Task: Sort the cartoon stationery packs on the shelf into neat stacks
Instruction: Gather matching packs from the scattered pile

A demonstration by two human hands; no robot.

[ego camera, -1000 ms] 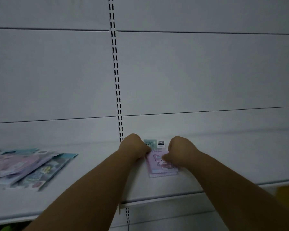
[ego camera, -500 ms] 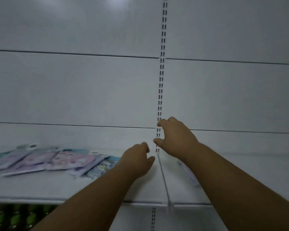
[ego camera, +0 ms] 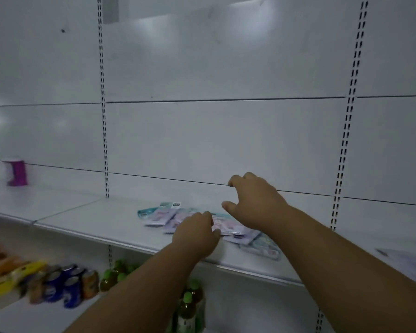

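Several cartoon stationery packs in pink, lilac and teal lie fanned out and overlapping on the white shelf. My left hand rests low over the middle of the spread, fingers curled down onto a pink pack; whether it grips it I cannot tell. My right hand hovers above the right part of the spread, fingers apart and empty. A light blue pack sticks out below my right forearm. At the far right lies a pale pack, blurred.
A purple-and-white box stands at the far left of the shelf. On the lower shelf sit drink cans, yellow snack packs and green-capped bottles. Slotted uprights run up the white back panel.
The view has swung left. Both hands left the small pink stack at the right and moved over to the fanned spread of packs; the left hand now touches it.
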